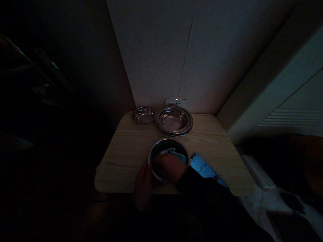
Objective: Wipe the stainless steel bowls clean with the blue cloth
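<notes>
A round metal bowl (154, 147) stands near the front edge of the small wooden table. My left hand (142, 184) grips the bowl's left side near the rim, its fingers closed against the wall. Inside the bowl is my right hand (171, 167), its fingers bunched and pressed down toward the inner wall. A light blue cloth (176, 153) sticks up from under and behind that hand, the rest of it hidden by the hand. The room is dark, so the fingertips barely show.
Nested steel bowls (174, 121) stand at the back of the table (121, 161), beside a smaller steel bowl (143, 115). A lit phone (208, 171) lies to the right of my right wrist. Behind is a wall with a power socket (175, 102).
</notes>
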Demonstrator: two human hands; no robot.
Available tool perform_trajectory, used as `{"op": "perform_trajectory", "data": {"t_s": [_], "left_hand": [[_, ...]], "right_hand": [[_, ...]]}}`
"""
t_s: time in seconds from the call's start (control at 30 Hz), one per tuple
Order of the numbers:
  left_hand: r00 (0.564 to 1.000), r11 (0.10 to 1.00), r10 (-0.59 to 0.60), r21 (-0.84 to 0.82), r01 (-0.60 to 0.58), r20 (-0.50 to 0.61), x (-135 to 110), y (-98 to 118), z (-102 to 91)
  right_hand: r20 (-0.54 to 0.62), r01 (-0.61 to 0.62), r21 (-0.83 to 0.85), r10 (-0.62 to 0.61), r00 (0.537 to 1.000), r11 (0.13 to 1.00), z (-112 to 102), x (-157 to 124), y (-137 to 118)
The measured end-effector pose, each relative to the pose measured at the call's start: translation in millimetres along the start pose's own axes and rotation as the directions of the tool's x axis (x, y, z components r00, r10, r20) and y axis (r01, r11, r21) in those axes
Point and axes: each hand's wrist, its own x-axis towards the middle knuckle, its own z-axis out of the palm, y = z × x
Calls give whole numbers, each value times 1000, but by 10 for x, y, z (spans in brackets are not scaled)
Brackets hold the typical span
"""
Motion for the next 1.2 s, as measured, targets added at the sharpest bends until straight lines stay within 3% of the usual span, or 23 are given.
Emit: {"op": "perform_trajectory", "data": {"t_s": [0.17,0.33,0.53,0.77,0.93,1.1,1.2], "left_hand": [[999,1000,29,3,-29,36,23,-85,-21],[999,998,-44,-44,45,26,-8,-119,7],[999,998,-40,-47,40,2,11,-58,32],[998,998,-53,-21,52,-24,24,-90,15],[998,998,-60,-1,60,18,3,-37,31],[996,995,-88,-35,88,2,-8,-60,43],[998,997,-68,-39,68,9,-13,-53,62]], "right_hand": [[-34,-114,-140,110,993,984,-33,112,16],[-108,-252,-241,232,967,937,-20,206,82],[33,-58,-255,69,997,965,-54,158,101],[202,98,-222,-53,978,970,-144,-36,97],[97,28,-239,-5,995,971,-63,64,90],[-55,-143,-270,133,990,952,-3,206,170],[-58,-154,-274,144,988,949,-6,216,193]]}}
